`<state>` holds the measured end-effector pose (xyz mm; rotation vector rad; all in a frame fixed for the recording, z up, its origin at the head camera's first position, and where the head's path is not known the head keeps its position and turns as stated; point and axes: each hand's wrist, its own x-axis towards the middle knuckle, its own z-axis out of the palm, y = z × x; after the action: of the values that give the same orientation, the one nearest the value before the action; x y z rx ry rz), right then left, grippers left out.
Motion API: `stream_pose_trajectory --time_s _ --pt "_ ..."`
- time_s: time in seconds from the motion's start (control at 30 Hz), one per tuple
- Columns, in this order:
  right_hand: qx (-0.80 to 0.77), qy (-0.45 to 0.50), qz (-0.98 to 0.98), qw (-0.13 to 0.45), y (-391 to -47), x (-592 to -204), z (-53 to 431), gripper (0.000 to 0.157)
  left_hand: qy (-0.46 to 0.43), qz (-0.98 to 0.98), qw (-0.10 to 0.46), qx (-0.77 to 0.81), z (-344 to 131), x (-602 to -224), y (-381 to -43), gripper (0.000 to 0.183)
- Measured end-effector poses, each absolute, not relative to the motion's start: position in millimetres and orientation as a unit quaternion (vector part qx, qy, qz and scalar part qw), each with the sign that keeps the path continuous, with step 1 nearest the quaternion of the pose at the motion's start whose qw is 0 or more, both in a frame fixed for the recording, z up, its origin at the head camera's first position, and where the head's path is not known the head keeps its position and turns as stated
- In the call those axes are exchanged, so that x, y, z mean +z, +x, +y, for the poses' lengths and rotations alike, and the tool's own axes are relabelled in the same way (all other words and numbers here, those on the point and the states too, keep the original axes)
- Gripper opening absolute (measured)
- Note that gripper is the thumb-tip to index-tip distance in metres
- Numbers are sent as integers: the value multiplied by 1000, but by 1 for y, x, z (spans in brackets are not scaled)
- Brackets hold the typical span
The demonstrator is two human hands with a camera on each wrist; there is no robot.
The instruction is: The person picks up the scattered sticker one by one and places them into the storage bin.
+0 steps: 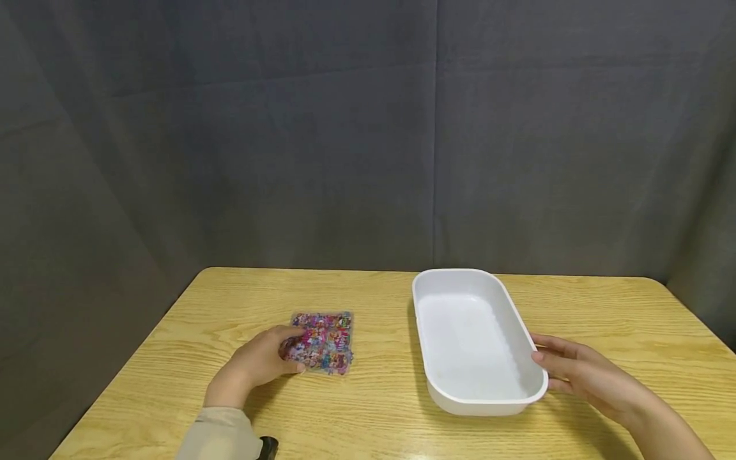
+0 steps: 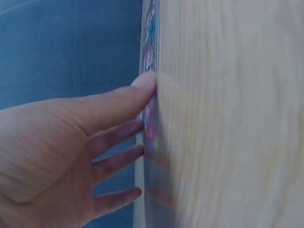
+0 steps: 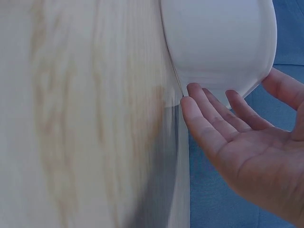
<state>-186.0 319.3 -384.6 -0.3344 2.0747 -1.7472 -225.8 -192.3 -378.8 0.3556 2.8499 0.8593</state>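
A flat, clear-looking pack with a crowded multicoloured pattern (image 1: 333, 342) lies on the table, left of centre; its exact kind cannot be made out. My left hand (image 1: 261, 358) is at its left side, the forefinger over its top and the thumb by its near edge. In the left wrist view, the thumb (image 2: 142, 88) touches the pack's side and the other fingers extend beyond it. To the right stands a white oblong plastic tub (image 1: 468, 338), with nothing inside. At its near right corner, my right hand (image 1: 586, 377) has its thumb at the rim and spread fingers against the outer wall.
The wood-grain table (image 1: 368, 421) has rounded far corners. A dark grey cloth (image 1: 287, 160) hangs behind it and along its sides. A small black object (image 1: 268, 447) shows beside the left sleeve at the bottom.
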Motion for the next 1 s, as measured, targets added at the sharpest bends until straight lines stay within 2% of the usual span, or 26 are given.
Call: stream_pose_trajectory --time_s 0.4,1.0 --pt "-622 -120 749 195 -185 -385 319 66 103 936 76 328 -198 -384 -229 69" --pt "-622 -107 750 197 -186 -385 319 67 75 967 37 240 -194 -381 -229 45"
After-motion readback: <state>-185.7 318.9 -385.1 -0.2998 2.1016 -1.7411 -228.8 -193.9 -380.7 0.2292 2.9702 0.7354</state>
